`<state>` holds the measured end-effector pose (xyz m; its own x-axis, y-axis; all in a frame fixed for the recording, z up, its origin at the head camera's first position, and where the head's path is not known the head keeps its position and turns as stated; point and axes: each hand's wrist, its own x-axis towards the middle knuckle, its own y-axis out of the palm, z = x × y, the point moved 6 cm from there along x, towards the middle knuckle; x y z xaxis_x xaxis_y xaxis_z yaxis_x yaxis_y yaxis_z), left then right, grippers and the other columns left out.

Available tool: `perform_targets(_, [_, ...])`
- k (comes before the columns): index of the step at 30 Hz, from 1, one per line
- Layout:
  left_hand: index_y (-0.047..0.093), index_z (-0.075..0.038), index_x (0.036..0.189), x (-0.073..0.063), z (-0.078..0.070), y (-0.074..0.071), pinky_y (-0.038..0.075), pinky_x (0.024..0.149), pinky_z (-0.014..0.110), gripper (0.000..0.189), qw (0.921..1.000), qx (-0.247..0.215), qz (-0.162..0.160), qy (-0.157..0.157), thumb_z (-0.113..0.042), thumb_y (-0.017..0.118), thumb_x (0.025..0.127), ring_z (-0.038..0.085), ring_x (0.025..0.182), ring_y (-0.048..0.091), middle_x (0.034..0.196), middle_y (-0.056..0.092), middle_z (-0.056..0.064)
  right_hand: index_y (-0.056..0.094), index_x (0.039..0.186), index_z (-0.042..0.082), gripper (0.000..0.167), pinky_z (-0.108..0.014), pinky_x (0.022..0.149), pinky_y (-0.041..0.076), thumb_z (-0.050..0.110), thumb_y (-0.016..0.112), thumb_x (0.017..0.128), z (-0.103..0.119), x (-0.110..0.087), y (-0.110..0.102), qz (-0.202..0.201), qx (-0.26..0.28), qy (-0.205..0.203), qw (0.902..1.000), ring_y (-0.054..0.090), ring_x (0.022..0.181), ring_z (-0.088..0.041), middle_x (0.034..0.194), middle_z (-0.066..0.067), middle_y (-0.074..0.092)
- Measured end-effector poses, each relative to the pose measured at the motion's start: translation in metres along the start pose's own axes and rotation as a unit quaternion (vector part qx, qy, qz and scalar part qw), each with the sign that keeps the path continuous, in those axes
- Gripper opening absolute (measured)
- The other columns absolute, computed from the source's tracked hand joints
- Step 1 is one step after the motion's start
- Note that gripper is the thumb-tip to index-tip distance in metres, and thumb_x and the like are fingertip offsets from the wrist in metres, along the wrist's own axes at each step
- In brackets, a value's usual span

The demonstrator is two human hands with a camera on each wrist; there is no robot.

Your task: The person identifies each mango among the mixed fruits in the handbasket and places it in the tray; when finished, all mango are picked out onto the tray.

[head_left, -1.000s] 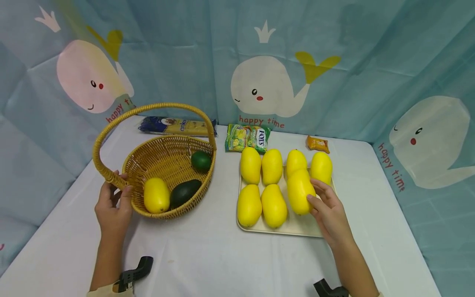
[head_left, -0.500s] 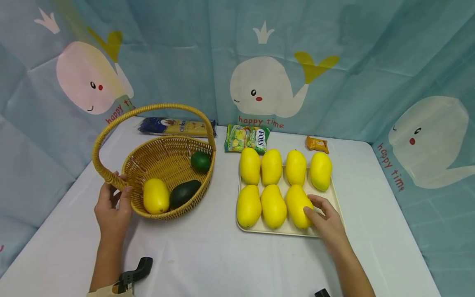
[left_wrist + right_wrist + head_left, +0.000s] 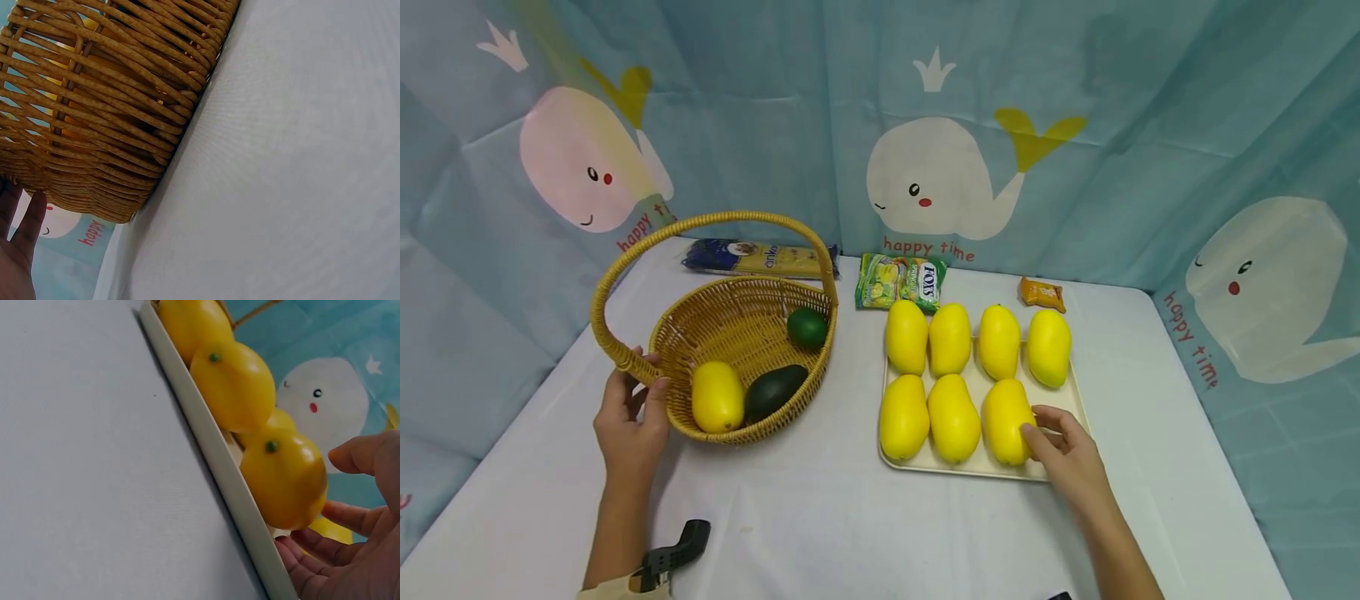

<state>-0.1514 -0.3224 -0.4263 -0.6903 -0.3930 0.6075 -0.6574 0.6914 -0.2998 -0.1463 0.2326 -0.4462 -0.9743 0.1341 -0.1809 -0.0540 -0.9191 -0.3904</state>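
My left hand [image 3: 632,425] grips the yellow wicker basket [image 3: 730,321] at the left foot of its handle; in the left wrist view its fingers [image 3: 28,225] meet the weave. Inside the basket lie a yellow mango [image 3: 717,397], a dark green avocado [image 3: 775,392] and a smaller green fruit [image 3: 807,327]. My right hand [image 3: 1071,458] is beside the front-row right mango [image 3: 1008,422] on a cream tray [image 3: 1070,397]. In the right wrist view, its thumb stands apart from that mango [image 3: 284,481] while fingertips reach its side. Several other mangoes [image 3: 952,417] fill two rows.
Along the back lie a long pasta packet [image 3: 775,259], a green candy bag [image 3: 900,281] and a small orange packet [image 3: 1041,293]. A blue whale-print curtain [image 3: 760,125] borders the white table [image 3: 850,533] behind and at the sides.
My right hand has lowered the mango into the tray's front row, moving it down and toward me, then loosened its fingers from it. My left hand stays on the basket.
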Motion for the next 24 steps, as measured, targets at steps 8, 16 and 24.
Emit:
perform_targets(8, [0.053,-0.008,0.144,0.0,-0.002,0.001,0.046,0.097,0.015,0.056,0.9999,0.012,-0.002,-0.008,0.013,0.062,0.092,0.004,0.115,0.057,0.124,0.065,0.018,0.054,0.137,0.004,0.048,-0.019,0.086,0.049,0.033,0.061,0.101,0.018,0.005,-0.012,-0.034,-0.056,-0.031,0.9973,0.056,0.112,-0.025,0.136,-0.015,0.055])
perform_targets(16, [0.053,-0.006,0.143,0.001,-0.001,0.002,0.046,0.097,0.014,0.058,1.0,0.009,0.0,-0.002,0.015,0.063,0.091,0.003,0.116,0.057,0.124,0.065,0.019,0.06,0.13,0.001,0.039,-0.055,0.101,0.046,0.018,0.067,0.096,0.061,0.013,0.01,-0.082,-0.114,-0.152,0.9783,0.054,0.116,-0.037,0.129,-0.018,0.057])
perform_targets(24, [0.053,-0.004,0.143,0.0,-0.002,0.0,0.046,0.096,0.014,0.058,1.0,0.002,-0.004,0.005,0.016,0.063,0.09,0.003,0.116,0.057,0.123,0.065,0.02,0.065,0.123,0.007,0.031,-0.052,0.098,0.05,0.012,0.07,0.093,0.111,0.013,0.069,0.0,-0.09,-0.253,0.9633,0.058,0.112,-0.03,0.123,-0.009,0.061])
